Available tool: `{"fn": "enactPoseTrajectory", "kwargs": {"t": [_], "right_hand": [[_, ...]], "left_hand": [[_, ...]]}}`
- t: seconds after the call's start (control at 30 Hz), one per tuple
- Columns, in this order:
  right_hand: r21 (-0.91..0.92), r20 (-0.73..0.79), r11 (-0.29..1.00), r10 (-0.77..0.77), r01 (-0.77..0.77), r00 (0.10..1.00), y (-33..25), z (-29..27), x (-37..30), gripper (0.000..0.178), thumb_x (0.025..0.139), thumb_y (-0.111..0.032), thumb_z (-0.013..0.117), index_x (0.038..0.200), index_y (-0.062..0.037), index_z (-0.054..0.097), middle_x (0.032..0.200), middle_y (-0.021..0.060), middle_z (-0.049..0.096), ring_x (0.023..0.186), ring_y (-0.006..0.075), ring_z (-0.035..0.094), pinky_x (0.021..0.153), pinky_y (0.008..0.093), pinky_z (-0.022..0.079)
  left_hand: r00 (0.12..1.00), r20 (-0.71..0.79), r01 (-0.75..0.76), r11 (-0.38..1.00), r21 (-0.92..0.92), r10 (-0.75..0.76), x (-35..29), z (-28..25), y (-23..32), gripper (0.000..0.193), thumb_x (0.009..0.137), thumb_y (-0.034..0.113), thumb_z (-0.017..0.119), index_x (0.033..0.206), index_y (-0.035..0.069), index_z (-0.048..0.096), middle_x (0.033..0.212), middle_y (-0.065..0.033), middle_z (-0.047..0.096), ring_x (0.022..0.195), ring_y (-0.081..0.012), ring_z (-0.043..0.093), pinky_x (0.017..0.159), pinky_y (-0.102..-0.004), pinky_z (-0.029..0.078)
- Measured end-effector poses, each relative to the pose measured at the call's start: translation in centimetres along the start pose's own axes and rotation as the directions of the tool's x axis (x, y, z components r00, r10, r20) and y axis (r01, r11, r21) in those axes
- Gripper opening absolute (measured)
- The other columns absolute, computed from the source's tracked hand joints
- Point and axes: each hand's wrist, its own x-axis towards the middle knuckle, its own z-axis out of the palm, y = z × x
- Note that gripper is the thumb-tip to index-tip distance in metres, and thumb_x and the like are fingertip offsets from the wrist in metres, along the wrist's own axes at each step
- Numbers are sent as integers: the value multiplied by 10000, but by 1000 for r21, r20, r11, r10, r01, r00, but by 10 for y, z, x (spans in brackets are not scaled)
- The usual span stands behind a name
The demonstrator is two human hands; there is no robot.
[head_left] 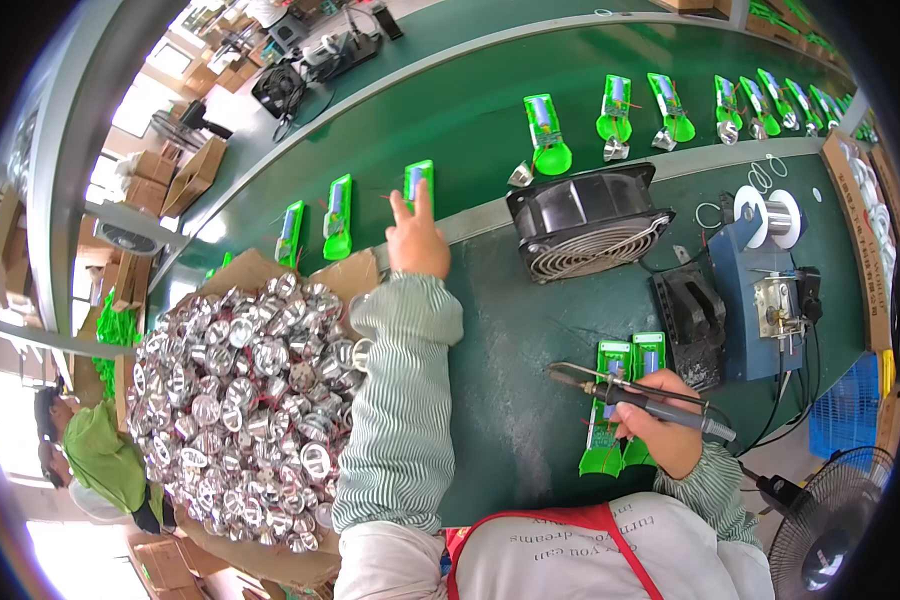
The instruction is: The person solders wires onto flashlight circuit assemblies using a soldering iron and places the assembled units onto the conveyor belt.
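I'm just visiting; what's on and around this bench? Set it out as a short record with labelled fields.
Left hand: fingers spread at a green unit on the belt; contact unclear
Right hand: holding a soldering iron above two green boards
Left of the left forearm: heaped silvery cups on cardboard
Beyond the right hand: black box fan; blue box with a white wire spool
Far right: round fan
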Motion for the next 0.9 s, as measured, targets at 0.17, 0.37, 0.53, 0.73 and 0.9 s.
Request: {"fn": "enactPoseTrajectory", "kwargs": {"t": [0.17, 0.37, 0.53, 0.73, 0.9], "right_hand": [[71, -50, 997, -23, 27, 998, -3, 2, -10, 184, 789, 8, 597, 927, 39, 480, 762, 141, 618, 617, 147, 608, 559, 257, 507], [63, 22, 997, -35, 34, 999, -8, 10, -23, 166, 791, 10, 590, 913, 34, 480, 755, 132, 617, 606, 141, 597, 551, 255, 495], [49, 30, 997, -66, 64, 997, -7, 16, -33, 156, 783, 16, 593, 902, 28, 492, 747, 120, 621, 600, 138, 599, 538, 250, 493], [45, 42, 997, -69, 67, 997, -6, 21, -42, 162, 781, 8, 603, 901, 29, 495, 752, 122, 623, 596, 136, 601, 538, 243, 500], [73, 46, 996, -47, 44, 998, -8, 24, -48, 171, 780, 0, 610, 909, 33, 502, 757, 126, 622, 598, 137, 605, 538, 245, 509]], "left_hand": [[992, 17, -119, 986, -116, 122, -124, -44, 22, 732, 725, 50, 618, 1364, 152, 276, 1359, -265, 266, 949, -442, 523, 816, -439, 461], [973, 143, -171, 981, -88, 182, -251, -54, 19, 649, 741, 63, 617, 1331, 124, 355, 1369, -230, 275, 973, -391, 496, 831, -414, 452], [975, 70, -184, 939, -291, 213, -268, -74, 2, 500, 752, 86, 622, 1226, 87, 464, 1244, -181, 433, 993, -363, 488, 825, -398, 442], [973, -140, -156, 968, 196, 185, -220, -73, -59, 113, 724, 97, 561, 831, 71, 588, 871, -62, 538, 871, -241, 509, 732, -376, 424], [958, 118, -286, 870, 402, 261, -196, -57, -74, 139, 669, 92, 609, 803, 81, 575, 880, -50, 553, 881, -236, 509, 738, -373, 413]]}}
